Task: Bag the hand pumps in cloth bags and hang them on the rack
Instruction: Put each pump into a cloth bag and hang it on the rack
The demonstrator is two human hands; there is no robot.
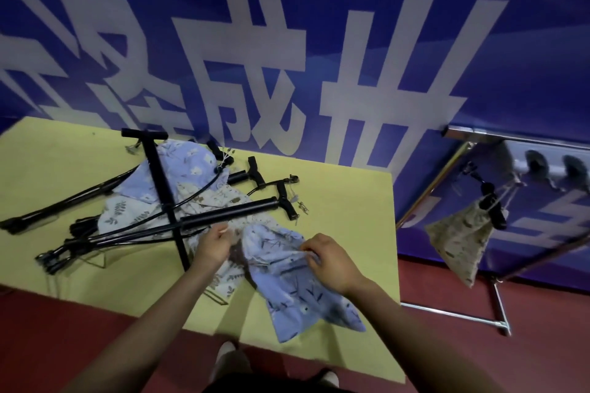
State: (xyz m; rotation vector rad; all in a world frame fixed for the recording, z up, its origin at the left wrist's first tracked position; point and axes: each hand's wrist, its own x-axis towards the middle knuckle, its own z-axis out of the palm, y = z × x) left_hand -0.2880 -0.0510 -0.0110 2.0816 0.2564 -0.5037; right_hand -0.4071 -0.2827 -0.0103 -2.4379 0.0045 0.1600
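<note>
Several black hand pumps [223, 215] lie crossed on a yellow table [335, 201], among loose patterned cloth bags [188, 166]. A light blue floral cloth bag [297, 290] lies at the table's near right edge. My right hand [329, 260] pinches its rim on the right side. My left hand [213, 244] pinches the bag's drawstring or rim on the left. The bag's mouth is spread between the two hands. On the chrome rack [459, 150] at the right hangs a beige patterned bag [459, 241] with a black pump handle sticking out.
A blue wall with large white characters [255, 73] stands behind the table. The floor [542, 344] is dark red. The rack's foot bar [463, 316] runs along the floor right of the table. My shoes [230, 357] show below the table edge.
</note>
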